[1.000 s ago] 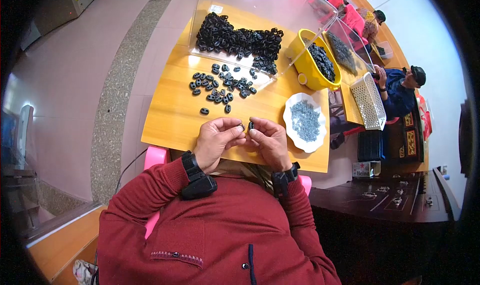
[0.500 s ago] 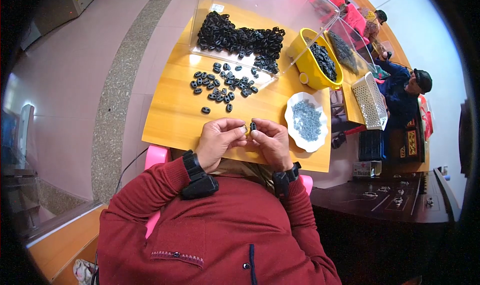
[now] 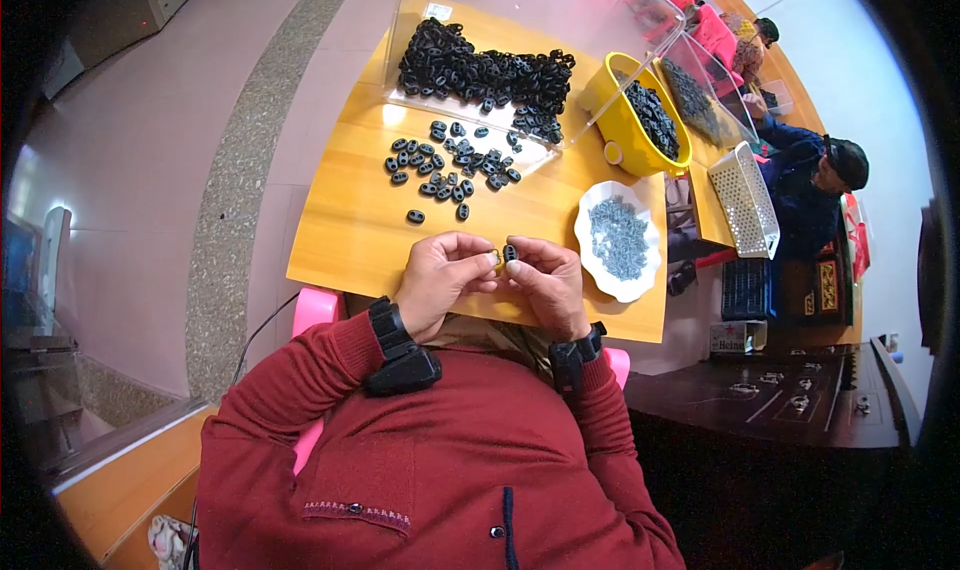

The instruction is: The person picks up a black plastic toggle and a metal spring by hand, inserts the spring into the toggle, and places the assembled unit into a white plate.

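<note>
"What do the fingers hold?"
"The right hand (image 3: 549, 282) pinches a small black piece (image 3: 510, 254) between thumb and forefinger, over the near part of the wooden table (image 3: 345, 235). Just beside it, the left hand (image 3: 440, 280) closes on a tiny bit (image 3: 496, 258), too small to make out."
"And beyond?"
"Loose black pieces (image 3: 442, 193) lie ahead of the hands. A black heap (image 3: 485, 75) sits in a clear box (image 3: 560, 15), cut off at the top."
"The white dish (image 3: 625, 292)?"
"On the right, full of greyish bits that blur together. The yellow tub (image 3: 610, 120) behind partly hides its dark contents."
</note>
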A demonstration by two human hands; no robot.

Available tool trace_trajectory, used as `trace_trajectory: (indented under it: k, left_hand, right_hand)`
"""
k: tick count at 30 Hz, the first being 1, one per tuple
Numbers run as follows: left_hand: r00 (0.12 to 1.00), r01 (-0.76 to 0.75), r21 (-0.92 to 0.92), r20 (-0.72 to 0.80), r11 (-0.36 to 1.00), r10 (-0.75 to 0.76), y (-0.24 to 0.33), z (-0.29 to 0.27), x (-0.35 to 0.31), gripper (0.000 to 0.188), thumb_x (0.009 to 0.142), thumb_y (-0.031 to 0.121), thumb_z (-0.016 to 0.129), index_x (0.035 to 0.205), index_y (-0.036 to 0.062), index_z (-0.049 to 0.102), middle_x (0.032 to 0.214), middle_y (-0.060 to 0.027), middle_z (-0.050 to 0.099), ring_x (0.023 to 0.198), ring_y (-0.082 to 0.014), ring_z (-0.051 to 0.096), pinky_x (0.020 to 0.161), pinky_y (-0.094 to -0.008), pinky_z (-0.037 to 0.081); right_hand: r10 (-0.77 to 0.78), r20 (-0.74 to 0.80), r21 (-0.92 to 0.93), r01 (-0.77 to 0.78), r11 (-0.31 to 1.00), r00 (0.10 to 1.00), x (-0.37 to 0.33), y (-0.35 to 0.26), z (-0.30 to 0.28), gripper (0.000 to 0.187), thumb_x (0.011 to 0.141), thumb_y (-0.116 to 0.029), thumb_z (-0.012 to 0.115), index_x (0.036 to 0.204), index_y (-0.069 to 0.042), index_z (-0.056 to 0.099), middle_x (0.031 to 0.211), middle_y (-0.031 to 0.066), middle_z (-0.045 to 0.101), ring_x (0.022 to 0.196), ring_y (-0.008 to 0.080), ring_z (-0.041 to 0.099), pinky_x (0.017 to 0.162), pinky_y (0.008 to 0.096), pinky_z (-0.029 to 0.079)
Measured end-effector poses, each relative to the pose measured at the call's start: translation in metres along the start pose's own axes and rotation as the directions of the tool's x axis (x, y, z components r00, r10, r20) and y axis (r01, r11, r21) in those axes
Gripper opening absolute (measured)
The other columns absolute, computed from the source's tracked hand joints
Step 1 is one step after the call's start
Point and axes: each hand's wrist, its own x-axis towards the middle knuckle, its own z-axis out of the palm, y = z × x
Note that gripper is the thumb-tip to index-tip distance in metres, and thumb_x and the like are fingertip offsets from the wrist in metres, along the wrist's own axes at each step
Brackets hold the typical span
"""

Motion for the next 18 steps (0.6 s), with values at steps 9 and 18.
trace_trajectory:
  k: [9,18]
  left_hand:
    - [1.000,-0.015,0.001,-0.004,1.000,0.015,-0.0008,0.0011,0.0006,0.017,0.087,0.003,0.062,0.101,-0.0047,0.058,0.089,-0.0099,0.065,0.075,-0.0134,0.065,0.068,-0.0243,0.056]
    - [0.999,-0.020,-0.001,0.040,1.000,0.020,-0.0038,-0.0015,0.0019,0.016,0.087,0.003,0.064,0.101,-0.0043,0.060,0.090,-0.0096,0.066,0.076,-0.0130,0.065,0.067,-0.0234,0.056]
  right_hand:
    - [-0.017,0.024,-0.035,0.017,0.999,1.000,0.0013,0.0039,-0.0031,0.028,0.084,0.001,0.065,0.112,0.004,0.062,0.096,0.0103,0.068,0.078,0.0126,0.065,0.068,0.0231,0.053]
    - [-0.004,0.079,0.045,0.000,0.999,0.997,-0.0001,0.0026,-0.0034,0.029,0.083,0.003,0.065,0.112,0.004,0.062,0.098,0.0122,0.068,0.084,0.0160,0.066,0.078,0.0272,0.054]
